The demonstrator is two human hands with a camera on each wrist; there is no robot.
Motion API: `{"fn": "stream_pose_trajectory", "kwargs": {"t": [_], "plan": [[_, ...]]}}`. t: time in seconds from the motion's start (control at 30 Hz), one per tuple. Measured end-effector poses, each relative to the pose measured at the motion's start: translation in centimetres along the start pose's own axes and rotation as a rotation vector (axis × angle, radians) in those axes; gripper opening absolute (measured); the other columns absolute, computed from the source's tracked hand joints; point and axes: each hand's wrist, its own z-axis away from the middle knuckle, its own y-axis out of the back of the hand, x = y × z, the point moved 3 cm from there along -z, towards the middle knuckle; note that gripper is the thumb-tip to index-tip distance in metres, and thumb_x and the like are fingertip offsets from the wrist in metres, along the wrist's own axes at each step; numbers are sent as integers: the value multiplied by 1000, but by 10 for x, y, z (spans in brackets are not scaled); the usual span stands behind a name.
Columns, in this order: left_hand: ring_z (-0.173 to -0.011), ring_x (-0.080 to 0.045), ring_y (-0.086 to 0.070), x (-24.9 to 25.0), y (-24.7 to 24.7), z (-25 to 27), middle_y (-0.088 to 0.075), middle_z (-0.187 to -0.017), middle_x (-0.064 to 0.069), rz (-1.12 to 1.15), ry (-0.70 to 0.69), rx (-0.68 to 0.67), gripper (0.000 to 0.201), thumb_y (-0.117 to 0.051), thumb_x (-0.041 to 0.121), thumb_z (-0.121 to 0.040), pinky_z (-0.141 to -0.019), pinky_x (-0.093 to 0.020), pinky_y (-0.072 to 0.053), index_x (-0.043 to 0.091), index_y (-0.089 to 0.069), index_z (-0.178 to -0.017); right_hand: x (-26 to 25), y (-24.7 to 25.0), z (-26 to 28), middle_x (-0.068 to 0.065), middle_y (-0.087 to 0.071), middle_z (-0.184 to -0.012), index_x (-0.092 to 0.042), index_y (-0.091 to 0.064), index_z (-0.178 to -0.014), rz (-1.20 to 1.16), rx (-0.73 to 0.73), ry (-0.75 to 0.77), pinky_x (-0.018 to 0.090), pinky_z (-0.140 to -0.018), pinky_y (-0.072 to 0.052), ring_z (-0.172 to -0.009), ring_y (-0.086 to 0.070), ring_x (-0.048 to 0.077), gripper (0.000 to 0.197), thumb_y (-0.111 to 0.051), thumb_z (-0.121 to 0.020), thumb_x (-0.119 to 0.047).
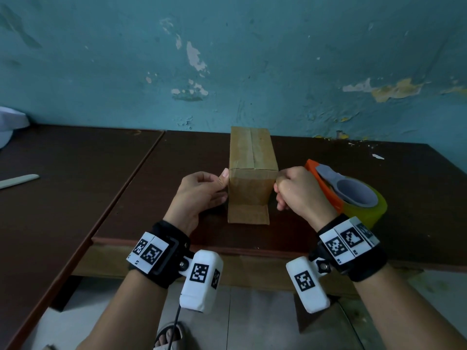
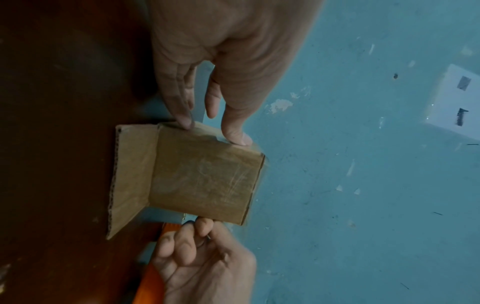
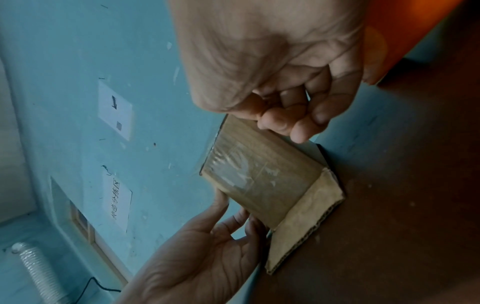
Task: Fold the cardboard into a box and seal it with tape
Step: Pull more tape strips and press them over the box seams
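A small brown cardboard box (image 1: pixel 252 157) stands on the dark table (image 1: pixel 177 157), its top seam taped. The near end face is covered with clear tape, and one flap (image 1: pixel 249 213) lies flat on the table towards me. My left hand (image 1: pixel 222 183) presses straight fingers on the box's left side, thumb at the top corner. In the left wrist view that hand (image 2: pixel 213 123) touches the box (image 2: pixel 202 174) at its edge. My right hand (image 1: pixel 280 190) has curled fingers and pinches the near right edge; the right wrist view shows it (image 3: pixel 291 121) on the box (image 3: pixel 259 181).
An orange tape dispenser (image 1: pixel 353 195) with a yellowish roll lies just right of my right hand. A pale flat stick (image 1: pixel 19 180) and a white object (image 1: pixel 10 122) sit on the adjoining table at left. The teal wall (image 1: pixel 227 59) rises close behind the box.
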Motion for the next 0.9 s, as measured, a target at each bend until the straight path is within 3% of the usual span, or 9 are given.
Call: {"fn": "stream_pose_trajectory", "kwargs": {"t": [0.1,0.17,0.27,0.37,0.43,0.53,0.67,0.77,0.9], "plan": [[-84,-14,-72,-1,1,-2,-71,-102,-10,-14,-42,0,23,-76,19,-92,-75,-25,-63,6,-65,-107,4,-1,-4,-5,-55,-42,-25,-56,-75,4,9,-22,42,-67,-54,-52,-57,19,33,-46,-104,-13],[-104,-16,-71,-2,1,-3,-67,-124,-10,-26,-100,-4,36,-77,20,-92,-89,-31,-62,9,-63,-123,3,0,-5,-4,-55,-40,-26,-55,-75,28,17,-14,38,-64,-51,-51,-58,18,33,-45,-104,-14],[-147,-13,-40,6,-1,-1,-43,-160,6,-140,-356,-59,60,-71,12,-97,-114,-35,-42,31,-48,-149,2,2,-6,-3,-57,-41,-21,-57,-75,70,12,-10,40,-64,-52,-53,-62,20,31,-44,-102,-13],[-159,-7,-13,15,-10,2,-23,-171,15,-231,-602,-200,76,-54,-10,-99,-124,-36,-25,33,-37,-160,1,2,-4,-2,-58,-45,-20,-60,-81,64,-11,-34,48,-71,-55,-54,-61,22,26,-44,-100,-10],[-160,-8,-11,13,-15,0,-28,-170,14,-259,-626,-273,71,-44,-17,-99,-130,-43,-16,28,-47,-155,2,5,-3,-2,-57,-47,-16,-60,-80,79,-24,-24,41,-62,-53,-52,-60,21,26,-44,-98,-7],[-157,-5,-22,11,-16,-3,-33,-168,12,-259,-608,-318,63,-40,-17,-102,-128,-41,-26,22,-57,-148,1,9,0,-2,-56,-43,-12,-59,-73,116,-46,-6,27,-52,-46,-48,-60,17,31,-44,-99,-8],[-150,3,-32,14,-13,-2,-37,-166,6,-242,-612,-301,54,-41,-14,-104,-113,-14,-38,15,-59,-145,-2,7,0,1,-61,-48,-12,-62,-71,145,-75,51,47,-71,-54,-54,-63,20,31,-45,-96,-11],[-148,6,-33,13,-12,1,-38,-166,5,-228,-615,-311,53,-40,-14,-104,-111,-12,-38,13,-58,-145,-4,7,1,3,-65,-54,-12,-65,-72,183,-78,65,54,-81,-56,-60,-68,23,32,-44,-95,-13],[-150,4,-32,14,-11,1,-36,-166,4,-209,-624,-319,52,-39,-14,-105,-111,-11,-37,13,-58,-145,-7,10,1,3,-69,-56,-13,-68,-77,258,-81,63,48,-83,-57,-67,-72,21,29,-47,-97,-12]]}}
